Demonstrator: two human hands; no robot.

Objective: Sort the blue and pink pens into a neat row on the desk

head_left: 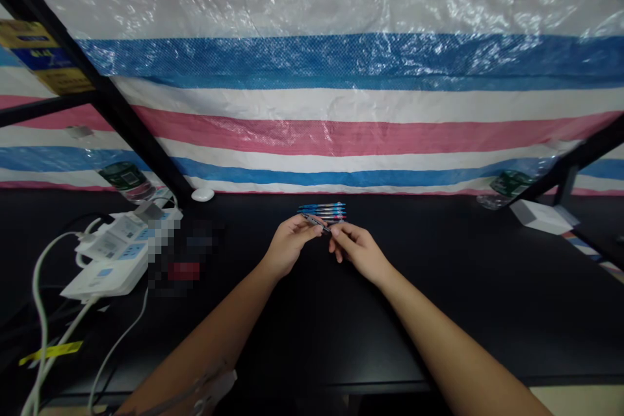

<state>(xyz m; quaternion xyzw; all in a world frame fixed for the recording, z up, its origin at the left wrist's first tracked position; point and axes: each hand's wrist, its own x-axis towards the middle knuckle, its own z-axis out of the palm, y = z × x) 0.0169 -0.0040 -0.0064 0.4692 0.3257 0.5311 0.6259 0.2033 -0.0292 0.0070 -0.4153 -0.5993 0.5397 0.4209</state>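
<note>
A dark pen [316,223] with a lighter section slants between my two hands, over the black table. My left hand [290,242] is closed, pinching the pen between thumb and fingers. At the pen's lower right end, the thumb and index finger of my right hand [358,248] close on its tip, while the other fingers curl below. Just beyond the hands lies a row of several slim pens [327,208], mostly blue with a red one among them, side by side and partly hidden by my fingers.
On the left, a white power strip [124,253] holds plugged-in adapters and trailing cables. A white rounded object [203,195] sits near the back edge. Plastic bottles [127,181] stand or lie on both sides by black frame bars. A white box [543,216] is at right; a striped sheet [370,136] hangs behind.
</note>
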